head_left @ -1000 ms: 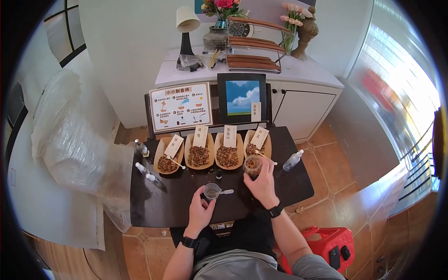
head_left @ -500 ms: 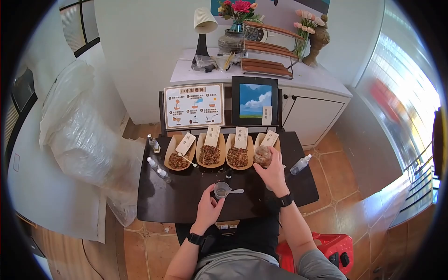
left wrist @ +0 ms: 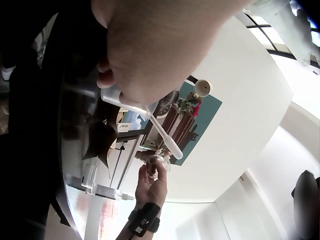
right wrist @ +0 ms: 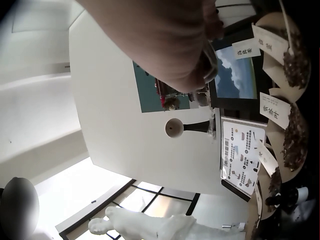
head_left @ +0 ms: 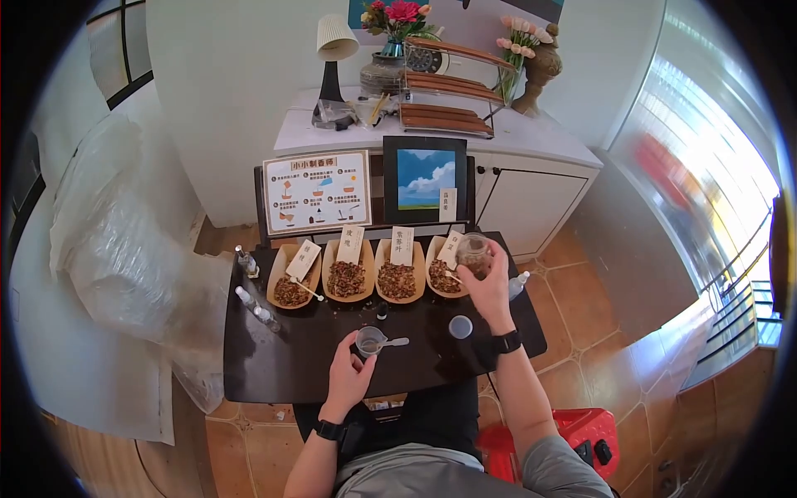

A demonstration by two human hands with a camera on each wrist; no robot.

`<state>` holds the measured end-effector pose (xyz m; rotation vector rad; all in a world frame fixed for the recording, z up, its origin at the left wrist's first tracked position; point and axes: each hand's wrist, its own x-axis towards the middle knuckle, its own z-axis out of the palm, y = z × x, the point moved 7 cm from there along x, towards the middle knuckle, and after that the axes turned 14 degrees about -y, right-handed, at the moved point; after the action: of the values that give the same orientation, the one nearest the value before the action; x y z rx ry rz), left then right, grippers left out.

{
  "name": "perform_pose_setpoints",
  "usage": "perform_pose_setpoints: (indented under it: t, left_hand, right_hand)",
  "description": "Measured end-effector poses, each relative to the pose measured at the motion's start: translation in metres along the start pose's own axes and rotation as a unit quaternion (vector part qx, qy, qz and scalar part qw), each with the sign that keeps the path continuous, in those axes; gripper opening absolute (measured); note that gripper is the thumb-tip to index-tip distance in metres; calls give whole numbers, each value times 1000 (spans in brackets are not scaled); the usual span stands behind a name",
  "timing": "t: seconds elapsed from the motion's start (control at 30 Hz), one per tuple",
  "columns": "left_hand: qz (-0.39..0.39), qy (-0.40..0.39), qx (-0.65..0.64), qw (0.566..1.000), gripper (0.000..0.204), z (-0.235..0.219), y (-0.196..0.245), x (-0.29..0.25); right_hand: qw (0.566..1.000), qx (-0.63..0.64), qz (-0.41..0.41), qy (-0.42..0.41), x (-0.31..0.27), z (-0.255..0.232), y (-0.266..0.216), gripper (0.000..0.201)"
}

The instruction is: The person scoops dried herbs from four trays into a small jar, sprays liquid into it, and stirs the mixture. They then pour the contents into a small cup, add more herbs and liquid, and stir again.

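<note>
My left hand (head_left: pixel 351 375) holds a small clear plastic cup (head_left: pixel 369 342) above the near edge of the dark table. From the cup sticks a whitish plastic stick (left wrist: pixel 167 142) with a wider, rounded end. Higher and to the right, my right hand (head_left: pixel 488 290) grips a round glass jar (head_left: pixel 474 252) with brown bits inside, beside the rightmost paper tray (head_left: pixel 432 286). Below that hand, a round pale-topped container (head_left: pixel 461 327) stands on the table. Several paper trays of chopped dried brown material (head_left: pixel 345 280) are lined up, each with a labelled card (head_left: pixel 402 246).
A small dark bottle (head_left: pixel 382 310) stands before the trays. Clear bottles (head_left: pixel 264 315) are at the left, and a spray bottle (head_left: pixel 517 285) at the right. Behind the trays lean an instruction sheet (head_left: pixel 317 192) and a framed sky picture (head_left: pixel 425 178). A red stool (head_left: pixel 591 432) is at lower right.
My right hand has lifted the jar up and to the right, from in front of the rightmost tray to beside it. The round container below has come into view. The left hand still holds the cup.
</note>
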<state>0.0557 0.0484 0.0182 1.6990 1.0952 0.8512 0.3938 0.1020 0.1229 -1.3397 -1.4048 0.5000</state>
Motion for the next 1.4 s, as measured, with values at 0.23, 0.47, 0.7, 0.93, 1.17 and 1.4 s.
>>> perform_pose_setpoints:
  t: [0.23, 0.47, 0.7, 0.93, 1.17, 1.4]
  left_hand:
    - [-7, 0, 5, 1000, 61, 0, -1, 0]
    - [3, 1, -4, 1000, 62, 0, 0, 0]
    - [9, 4, 0, 1000, 62, 0, 2, -1]
    - [5, 4, -1, 1000, 61, -1, 2, -1]
    - [26, 17, -3, 1000, 62, 0, 0, 0]
    - [14, 8, 5, 1000, 61, 1, -2, -1]
  right_hand:
    - [968, -191, -62, -153, -13, 52, -25, 70]
    - [939, -276, -116, -169, -4, 90, -23, 66]
    - [940, -271, -56, -200, 14, 105, -12, 60]
    - [953, -229, -149, -134, 20, 100, -33, 54]
    - [955, -225, -150, -124, 19, 106, -22, 54]
    - [951, -245, -123, -145, 14, 103, -12, 55]
